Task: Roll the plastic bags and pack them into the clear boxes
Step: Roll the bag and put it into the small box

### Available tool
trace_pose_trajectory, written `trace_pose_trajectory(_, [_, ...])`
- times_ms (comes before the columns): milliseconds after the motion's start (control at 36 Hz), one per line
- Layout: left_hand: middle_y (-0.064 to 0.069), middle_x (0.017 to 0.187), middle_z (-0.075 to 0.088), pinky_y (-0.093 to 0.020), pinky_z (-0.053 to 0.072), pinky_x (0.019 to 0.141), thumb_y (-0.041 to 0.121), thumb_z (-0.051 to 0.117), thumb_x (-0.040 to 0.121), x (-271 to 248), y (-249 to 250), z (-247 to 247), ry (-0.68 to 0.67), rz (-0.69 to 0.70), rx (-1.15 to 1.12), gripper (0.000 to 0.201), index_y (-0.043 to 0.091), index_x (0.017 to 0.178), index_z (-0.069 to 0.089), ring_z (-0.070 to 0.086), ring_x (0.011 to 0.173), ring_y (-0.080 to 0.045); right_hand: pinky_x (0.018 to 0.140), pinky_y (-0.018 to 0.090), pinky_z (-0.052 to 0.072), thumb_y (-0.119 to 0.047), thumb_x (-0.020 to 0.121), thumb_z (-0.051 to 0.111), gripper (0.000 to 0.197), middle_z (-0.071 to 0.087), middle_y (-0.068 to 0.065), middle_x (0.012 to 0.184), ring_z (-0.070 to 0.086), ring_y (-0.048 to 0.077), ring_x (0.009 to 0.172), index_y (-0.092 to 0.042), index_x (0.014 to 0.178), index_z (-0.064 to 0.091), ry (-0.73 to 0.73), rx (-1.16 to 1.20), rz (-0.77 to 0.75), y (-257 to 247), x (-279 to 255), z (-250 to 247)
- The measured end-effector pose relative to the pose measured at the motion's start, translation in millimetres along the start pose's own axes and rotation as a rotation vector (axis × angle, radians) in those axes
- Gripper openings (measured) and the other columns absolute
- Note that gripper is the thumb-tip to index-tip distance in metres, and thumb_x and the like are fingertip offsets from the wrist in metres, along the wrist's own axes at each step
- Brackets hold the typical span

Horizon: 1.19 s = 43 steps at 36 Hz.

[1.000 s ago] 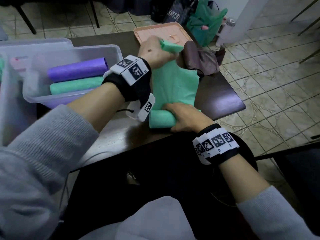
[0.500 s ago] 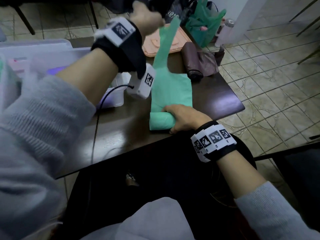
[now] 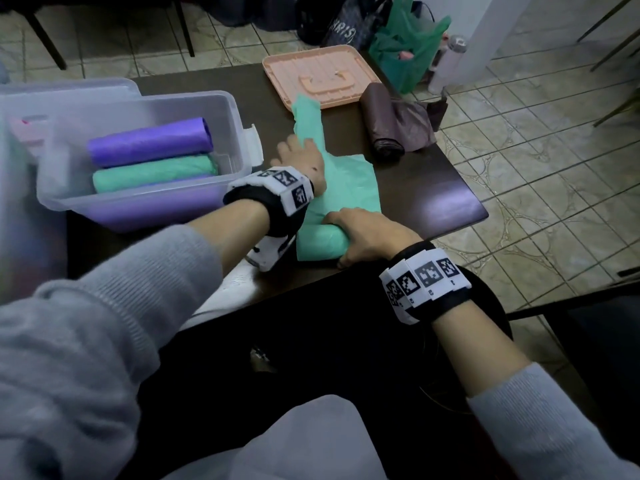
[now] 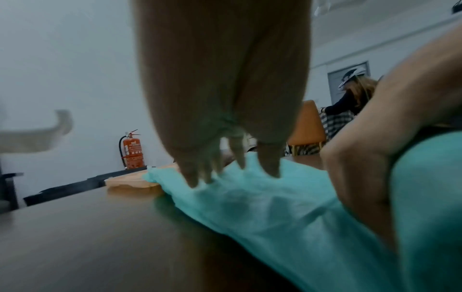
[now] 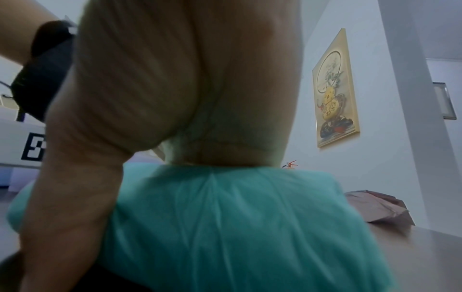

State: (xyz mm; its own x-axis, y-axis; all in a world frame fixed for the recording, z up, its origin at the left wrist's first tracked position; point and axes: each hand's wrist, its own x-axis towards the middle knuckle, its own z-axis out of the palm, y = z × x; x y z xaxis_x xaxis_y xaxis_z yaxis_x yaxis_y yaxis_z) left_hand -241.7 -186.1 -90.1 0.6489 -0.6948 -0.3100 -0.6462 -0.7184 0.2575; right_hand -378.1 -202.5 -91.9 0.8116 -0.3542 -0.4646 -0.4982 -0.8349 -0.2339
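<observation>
A: Head view: right hand [image 3: 367, 233] is gripping the half-rolled green bag [image 3: 341, 188] at the near table edge; left hand [image 3: 304, 157] is pressing its flat part, fingers straight.

B: Progress?

A: Two rolls are sitting in the clear box [image 3: 221, 109]. Brown bag [image 3: 394, 129] is waiting, partly rolled.

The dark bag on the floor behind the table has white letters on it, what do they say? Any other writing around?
"RIS": on the dark bag, partly cut off.
Fire extinguisher: label too blurred to read.
Wristbands: black-and-white square codes, no readable words.
Framed picture: brush-like marks, not legible.
</observation>
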Motion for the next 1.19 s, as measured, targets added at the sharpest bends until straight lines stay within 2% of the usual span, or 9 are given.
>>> trace_pose_trajectory(56, [-0.01,0.154,0.015,-0.042,0.028,0.108,0.012,0.055,0.092,-1,-1,1,-0.038,0.227,0.067,0.056,0.012,0.142,0.031,0.023,0.138,-0.03,0.093,0.041,0.04,-0.024,0.067,0.076,0.067,0.055,0.005,0.116,0.051,0.026,0.112,-0.022,0.129,0.048,0.0,-0.005,-0.003,0,0,0])
trace_pose_trajectory(111, [-0.01,0.155,0.018,-0.037,0.025,0.111,0.023,0.052,0.096,-1,-5,-1,-0.231,0.368,0.109,0.056,0.014,0.146,0.029,0.026,0.139,-0.027,0.093,0.04,0.039,-0.024,0.068,0.076,0.067,0.052,0.005,0.119,0.049,0.025,0.113,-0.023,0.129,0.048,0.003,-0.013,-0.007,0,-1,0])
trace_pose_trajectory(278, [-0.007,0.158,-0.014,-0.046,0.004,0.117,0.05,0.037,0.097,2,-20,18,-0.361,0.387,0.228,0.068,0.028,0.152,0.003,-0.009,0.146,-0.025,0.091,0.038,0.041,-0.019,0.067,0.074,0.063,0.057,0.003,0.12,0.053,0.024,0.112,-0.026,0.125,0.05,-0.002,-0.007,-0.03,-3,-2,1])
trace_pose_trajectory(444, [-0.005,0.157,-0.02,-0.044,-0.001,0.116,0.059,0.025,0.096,5,-26,23,-0.345,0.396,0.26,0.068,0.032,0.15,-0.006,-0.014,0.145,-0.023,0.077,0.026,0.039,-0.014,0.067,0.074,0.065,0.057,-0.001,0.121,0.054,0.021,0.109,-0.025,0.126,0.052,0.046,0.06,-0.076,-4,-6,-5])
trace_pose_trajectory(667, [-0.004,0.158,-0.018,-0.046,0.0,0.117,0.053,0.03,0.098,6,-29,20,-0.358,0.41,0.194,0.065,0.032,0.151,-0.001,-0.015,0.145,-0.023,0.077,0.027,0.041,-0.014,0.067,0.074,0.064,0.06,0.0,0.117,0.056,0.022,0.108,-0.028,0.125,0.053,0.018,0.057,-0.07,-6,1,3])
trace_pose_trajectory(917, [-0.005,0.159,-0.008,-0.044,0.003,0.119,0.039,0.04,0.099,8,-27,14,-0.34,0.397,0.122,0.065,0.026,0.152,0.005,-0.007,0.147,-0.022,0.1,0.041,0.038,-0.029,0.061,0.085,0.086,0.045,0.009,0.128,0.042,0.027,0.12,-0.025,0.134,0.041,0.008,0.066,-0.054,-3,7,8])
trace_pose_trajectory(1000, [-0.005,0.16,-0.002,-0.041,0.006,0.118,0.031,0.044,0.098,8,-30,14,-0.308,0.402,0.06,0.065,0.024,0.152,0.008,-0.001,0.147,-0.021,0.091,0.041,0.042,-0.035,0.05,0.088,0.081,0.053,0.002,0.108,0.05,0.028,0.104,-0.03,0.112,0.037,0.075,0.197,-0.011,3,6,9])
trace_pose_trajectory(1083, [-0.005,0.16,0.0,-0.038,0.008,0.118,0.028,0.043,0.099,8,-33,15,-0.288,0.386,0.035,0.062,0.021,0.152,0.012,0.002,0.147,-0.021,0.084,0.032,0.035,-0.034,0.058,0.087,0.066,0.046,-0.01,0.09,0.044,0.018,0.097,-0.021,0.109,0.048,0.121,0.179,-0.025,6,0,4])
trace_pose_trajectory(1194, [-0.004,0.16,0.002,-0.035,0.011,0.116,0.026,0.046,0.098,6,-33,12,-0.258,0.372,-0.022,0.061,0.022,0.151,0.018,0.01,0.146,-0.023,0.1,0.038,0.036,-0.038,0.063,0.084,0.066,0.047,0.0,0.111,0.042,0.02,0.114,-0.02,0.121,0.058,0.141,0.178,-0.034,9,0,0])
